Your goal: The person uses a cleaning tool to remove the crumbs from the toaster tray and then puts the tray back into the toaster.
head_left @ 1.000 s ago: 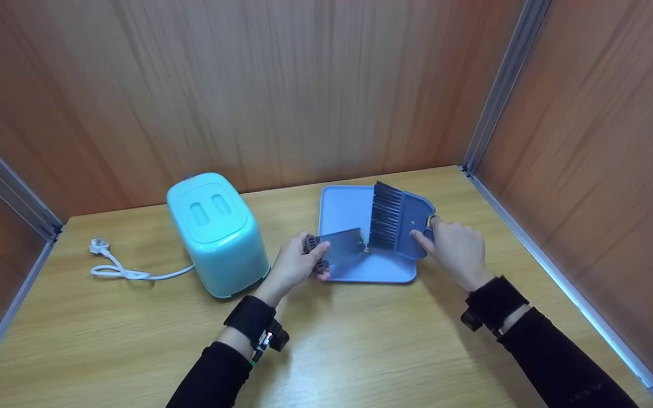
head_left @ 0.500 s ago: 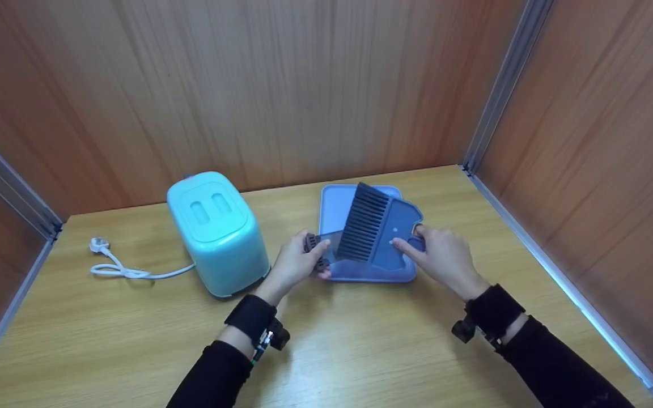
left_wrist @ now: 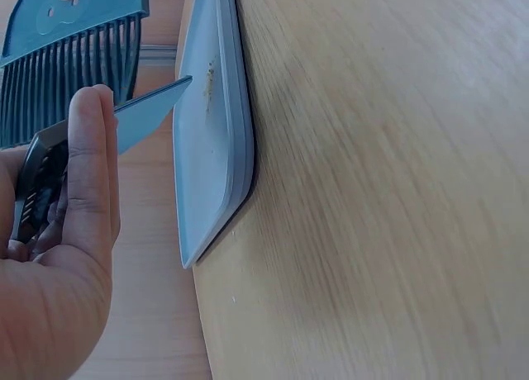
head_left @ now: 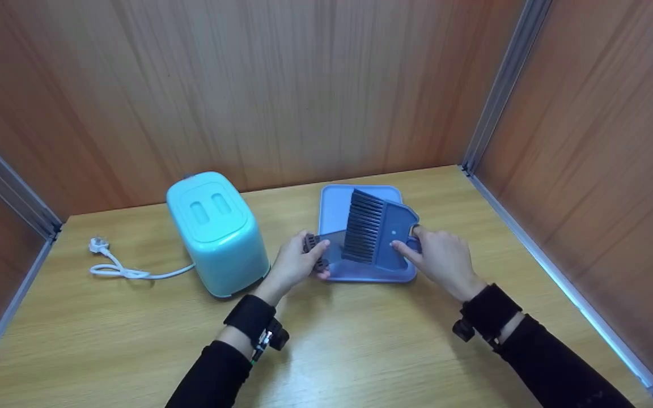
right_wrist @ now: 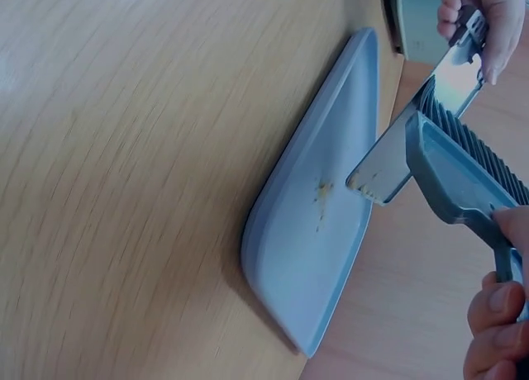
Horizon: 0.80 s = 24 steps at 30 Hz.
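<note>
In the head view my left hand [head_left: 297, 262] grips the dark slotted end of a flat metal crumb tray [right_wrist: 384, 161], which slopes down over a light blue tray [head_left: 335, 201]. My right hand [head_left: 445, 262] holds a small blue brush [head_left: 395, 232] by its handle, thumb along the back. The right wrist view has the brush's dark bristles [right_wrist: 475, 140] against the metal surface. Yellowish crumbs [right_wrist: 322, 197] lie in the blue tray, and a few more cling near the low end of the crumb tray.
A turquoise toaster [head_left: 227, 243] with a lid stands left of my left hand. Its white cord and plug [head_left: 125, 272] lie further left on the wooden table [head_left: 326, 351]. Wood panels [head_left: 304, 96] close off the back and both sides.
The brush has swung left and down from the crumb tray's low end to over its middle, then tilted slightly. My left hand stays nearly still.
</note>
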{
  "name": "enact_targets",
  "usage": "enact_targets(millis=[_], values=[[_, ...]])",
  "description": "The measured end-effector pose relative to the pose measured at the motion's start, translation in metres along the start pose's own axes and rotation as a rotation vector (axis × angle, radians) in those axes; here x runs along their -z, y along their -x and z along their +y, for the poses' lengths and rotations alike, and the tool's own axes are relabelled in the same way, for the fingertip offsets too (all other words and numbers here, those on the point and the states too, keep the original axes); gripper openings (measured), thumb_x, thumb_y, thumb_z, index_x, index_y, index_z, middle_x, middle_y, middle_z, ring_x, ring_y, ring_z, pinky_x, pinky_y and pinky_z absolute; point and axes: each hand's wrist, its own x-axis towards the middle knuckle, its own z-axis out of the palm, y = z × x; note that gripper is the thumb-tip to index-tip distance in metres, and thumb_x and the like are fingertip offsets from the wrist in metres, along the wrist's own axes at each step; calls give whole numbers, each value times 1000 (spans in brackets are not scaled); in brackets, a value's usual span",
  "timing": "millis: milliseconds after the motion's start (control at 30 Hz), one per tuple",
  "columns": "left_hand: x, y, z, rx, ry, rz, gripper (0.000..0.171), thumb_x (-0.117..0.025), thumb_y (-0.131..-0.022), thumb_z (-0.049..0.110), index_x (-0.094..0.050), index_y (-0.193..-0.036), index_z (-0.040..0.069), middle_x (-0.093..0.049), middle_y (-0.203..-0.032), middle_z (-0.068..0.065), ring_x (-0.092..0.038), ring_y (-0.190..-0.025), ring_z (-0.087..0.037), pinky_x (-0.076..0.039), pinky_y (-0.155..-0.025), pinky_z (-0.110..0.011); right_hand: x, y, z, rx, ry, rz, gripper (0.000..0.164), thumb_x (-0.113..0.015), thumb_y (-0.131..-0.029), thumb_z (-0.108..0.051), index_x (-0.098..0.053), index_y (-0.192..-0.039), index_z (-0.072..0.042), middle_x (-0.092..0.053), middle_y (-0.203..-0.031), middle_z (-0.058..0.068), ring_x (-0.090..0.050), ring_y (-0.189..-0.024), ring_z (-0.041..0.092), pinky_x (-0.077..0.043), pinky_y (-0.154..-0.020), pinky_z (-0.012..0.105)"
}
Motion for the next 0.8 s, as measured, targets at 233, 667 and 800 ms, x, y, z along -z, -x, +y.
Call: enact_targets(millis=[233,667,800], values=[[0,0,0,-6,10,4,23,-64,-110,27,-55,-110,5,-75,-80,-17,-75,-61,-17,-69,-74,-46,-2,-1,12,36,79,58,50,-72,-101,-53,-61,-79,-9,-32,-58,-6,-36,-47,13,-17,-46,26],[1,1,0,0,25,-5,24,-64,-110,27,-55,-111,5,-75,-84,-19,-76,-63,-18,-69,-75,-48,-2,-5,31,74,238,174,51,-73,-101,-51,-68,-88,-2,-37,-56,-2,-39,-45,17,-17,-43,27],[1,1,-1,-3,21,-13,23,-64,-110,27,-54,-111,6,-74,-85,-18,-76,-63,-18,-69,-77,-50,1,-8,33,57,219,210,51,-72,-102,-51,-67,-87,-2,-34,-56,-3,-36,-44,16,-16,-44,27]])
